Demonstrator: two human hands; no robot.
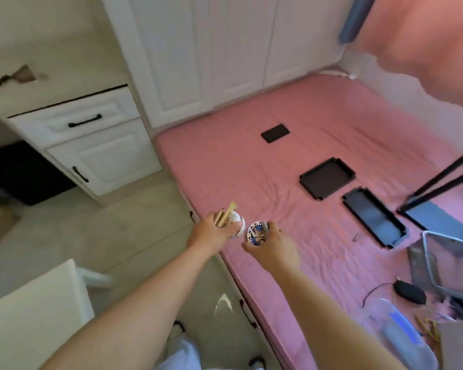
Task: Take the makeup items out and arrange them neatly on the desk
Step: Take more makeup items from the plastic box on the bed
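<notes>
Over the near edge of the pink bed [292, 182], the left hand [211, 231] is gripping a white jar [235, 222] plus gold sticks [226, 214], and the right hand [273, 247] is gripping a blue-patterned jar [255, 233]. The sticks are poking out loosely and could slip floorward en route to the bench [51, 84], well left of the bed.

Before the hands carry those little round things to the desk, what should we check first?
1. Left hand grips white round compact and gold sticks: ok.
2. Right hand grips blue-flowered round compact: ok.
3. White desk top has free room: ok.
4. Black trays left on pink bed emptied: cannot tell.
5. Compact lids closed: cannot tell.
</notes>
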